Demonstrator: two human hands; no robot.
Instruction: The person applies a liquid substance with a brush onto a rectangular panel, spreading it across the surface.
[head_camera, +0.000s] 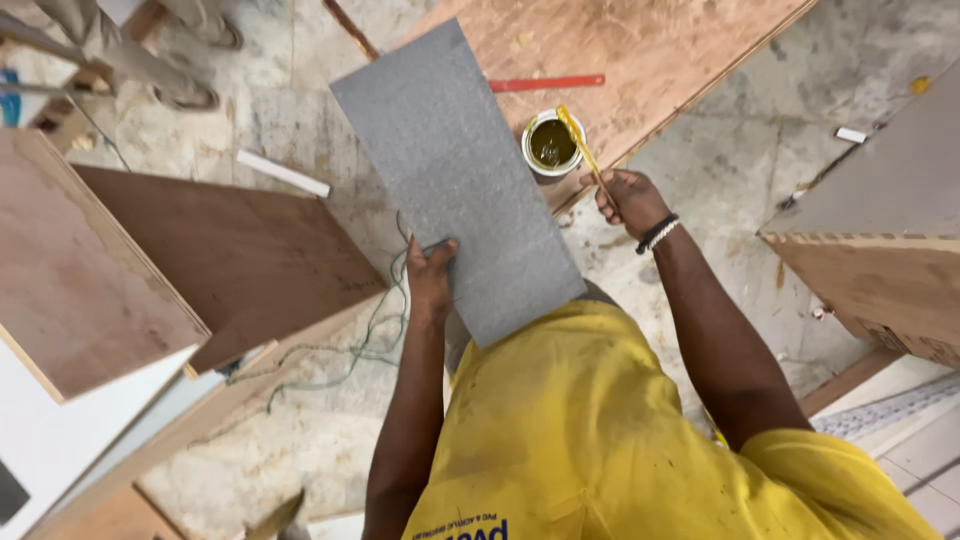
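Grey sheet (455, 180) matt, finely speckled, perhaps laminate; plywood board (640, 50) rough-grained; tin (552, 143) holds glossy olive liquid.

A carpentry workshop or fit-out site: plywood boards (640, 45) and half-built cabinet boxes (215, 260) lie across a dusty concrete floor (730, 150), beside an open glue tin (553, 143).

From where I grip, a red ruler (547, 83) lies ahead on a plywood sheet (640, 50). Off to the left I see a plywood cabinet (150, 270), a white strip (283, 173) and green cord (370, 340) on the concrete floor (730, 130). Another plywood box (880, 270) stands right.
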